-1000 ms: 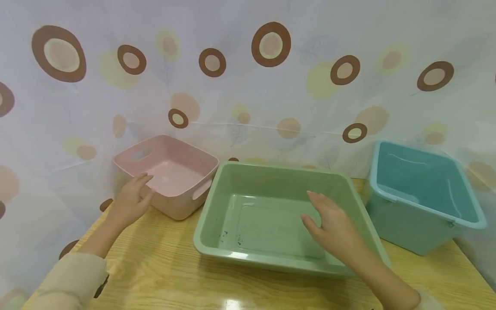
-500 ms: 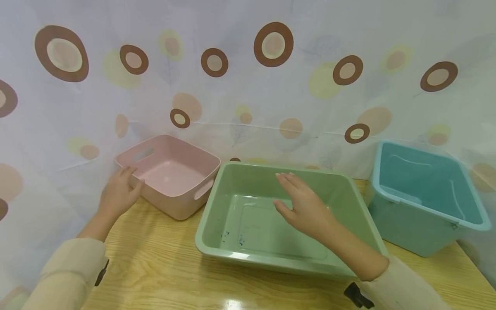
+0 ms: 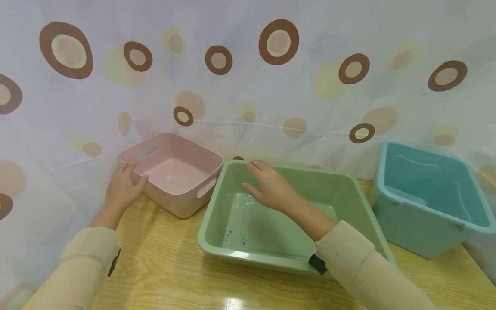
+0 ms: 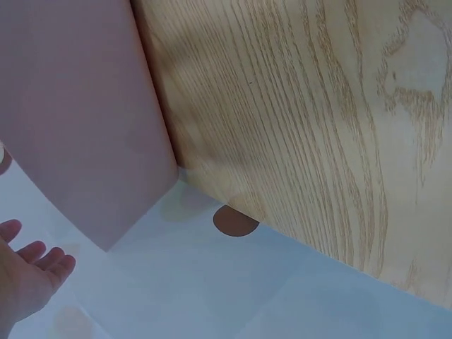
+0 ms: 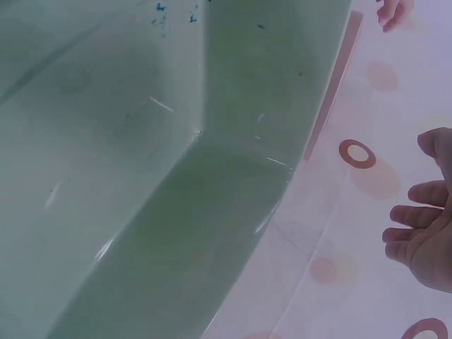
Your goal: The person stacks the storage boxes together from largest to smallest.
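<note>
A pink basket (image 3: 182, 198) with cut-out handles sits at the back left of the table. My left hand (image 3: 123, 187) is at its left side, fingers by the rim and the thumb near the front edge. In the left wrist view that hand (image 4: 32, 279) shows loosely bent fingers beside the pink wall (image 4: 85, 120). Over the left half of a green basin (image 3: 271, 228) hovers my right hand (image 3: 271, 187), its fingers extended toward the pink basket and holding nothing. The right wrist view shows this hand (image 5: 427, 219) with spread fingers above the basin's edge.
A blue-green bin (image 3: 422, 224) stands at the right of the wooden table (image 3: 162, 267). Behind everything hangs a white sheet (image 3: 240, 26) printed with circles. Small blue marks (image 3: 230, 234) dot the basin's floor at its left.
My right hand has moved left across the green basin toward the pink basket. My left hand has drawn back from over the pink basket's front edge to its left side.
</note>
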Demonstrator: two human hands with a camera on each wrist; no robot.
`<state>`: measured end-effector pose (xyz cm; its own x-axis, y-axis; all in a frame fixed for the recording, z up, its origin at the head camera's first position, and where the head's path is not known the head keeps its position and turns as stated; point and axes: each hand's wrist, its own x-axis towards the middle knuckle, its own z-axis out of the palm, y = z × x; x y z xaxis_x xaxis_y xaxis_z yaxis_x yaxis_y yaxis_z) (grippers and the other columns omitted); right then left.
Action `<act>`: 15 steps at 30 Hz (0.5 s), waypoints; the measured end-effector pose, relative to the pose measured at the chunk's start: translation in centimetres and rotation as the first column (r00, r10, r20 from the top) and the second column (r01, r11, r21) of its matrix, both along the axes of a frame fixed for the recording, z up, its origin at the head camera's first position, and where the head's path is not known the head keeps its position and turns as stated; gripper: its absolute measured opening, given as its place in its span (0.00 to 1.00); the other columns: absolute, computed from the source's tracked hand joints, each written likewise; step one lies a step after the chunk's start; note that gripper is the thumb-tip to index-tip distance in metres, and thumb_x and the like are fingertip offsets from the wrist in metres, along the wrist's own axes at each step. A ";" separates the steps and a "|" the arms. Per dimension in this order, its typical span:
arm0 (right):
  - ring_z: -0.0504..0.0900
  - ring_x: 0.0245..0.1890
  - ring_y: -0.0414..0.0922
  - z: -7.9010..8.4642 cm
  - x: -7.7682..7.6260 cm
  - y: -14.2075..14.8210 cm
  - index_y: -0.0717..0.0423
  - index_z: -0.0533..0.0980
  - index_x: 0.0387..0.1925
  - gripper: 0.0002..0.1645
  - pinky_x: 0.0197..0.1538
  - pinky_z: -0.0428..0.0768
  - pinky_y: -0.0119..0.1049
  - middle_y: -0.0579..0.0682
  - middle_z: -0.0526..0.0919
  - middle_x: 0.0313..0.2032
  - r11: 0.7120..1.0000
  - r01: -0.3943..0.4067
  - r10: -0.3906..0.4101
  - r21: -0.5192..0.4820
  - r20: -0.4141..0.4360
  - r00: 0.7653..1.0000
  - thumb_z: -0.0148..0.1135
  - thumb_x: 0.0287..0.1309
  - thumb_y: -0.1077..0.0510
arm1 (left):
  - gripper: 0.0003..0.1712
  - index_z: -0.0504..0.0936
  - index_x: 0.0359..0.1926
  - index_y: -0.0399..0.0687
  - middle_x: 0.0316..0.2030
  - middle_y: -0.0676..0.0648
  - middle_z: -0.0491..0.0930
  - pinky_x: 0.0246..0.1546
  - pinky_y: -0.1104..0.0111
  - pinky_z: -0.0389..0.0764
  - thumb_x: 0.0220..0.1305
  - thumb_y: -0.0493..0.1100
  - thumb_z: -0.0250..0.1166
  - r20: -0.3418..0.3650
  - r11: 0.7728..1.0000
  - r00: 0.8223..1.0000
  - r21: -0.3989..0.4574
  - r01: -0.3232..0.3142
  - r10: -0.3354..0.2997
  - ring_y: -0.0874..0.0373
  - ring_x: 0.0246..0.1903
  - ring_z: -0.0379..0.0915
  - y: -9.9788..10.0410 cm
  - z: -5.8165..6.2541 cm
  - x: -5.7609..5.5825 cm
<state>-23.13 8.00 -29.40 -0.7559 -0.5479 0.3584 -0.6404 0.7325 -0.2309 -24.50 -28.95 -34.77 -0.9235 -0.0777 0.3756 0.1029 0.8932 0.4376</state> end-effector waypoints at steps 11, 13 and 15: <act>0.60 0.67 0.59 -0.5 -2.8 -3.5 0.67 0.63 0.63 0.31 0.67 0.62 0.49 0.63 0.66 0.63 0.994 -0.071 0.065 0.084 0.071 0.995 0.54 0.62 0.54 | 0.38 0.58 0.63 0.23 0.63 0.21 0.53 0.59 0.38 0.57 0.64 0.51 0.49 0.084 0.996 0.996 0.079 -0.026 0.020 0.25 0.61 0.50 -0.1 -0.9 -0.6; 0.61 0.67 0.58 -0.5 -3.1 -4.1 0.67 0.63 0.63 0.32 0.67 0.63 0.48 0.63 0.66 0.63 0.992 -0.082 0.074 0.091 0.087 0.993 0.53 0.63 0.54 | 0.38 0.56 0.63 0.22 0.63 0.20 0.52 0.60 0.38 0.56 0.64 0.50 0.49 0.086 0.995 0.996 0.100 -0.017 0.009 0.26 0.62 0.49 -0.1 -1.0 -0.7; 0.61 0.67 0.58 -0.6 -3.3 -4.6 0.66 0.62 0.64 0.31 0.68 0.62 0.47 0.63 0.66 0.64 0.990 -0.094 0.083 0.101 0.107 0.991 0.53 0.63 0.54 | 0.39 0.54 0.64 0.22 0.63 0.20 0.51 0.61 0.38 0.55 0.64 0.50 0.49 0.095 0.994 0.995 0.111 -0.016 0.006 0.26 0.62 0.48 0.0 -1.0 -0.9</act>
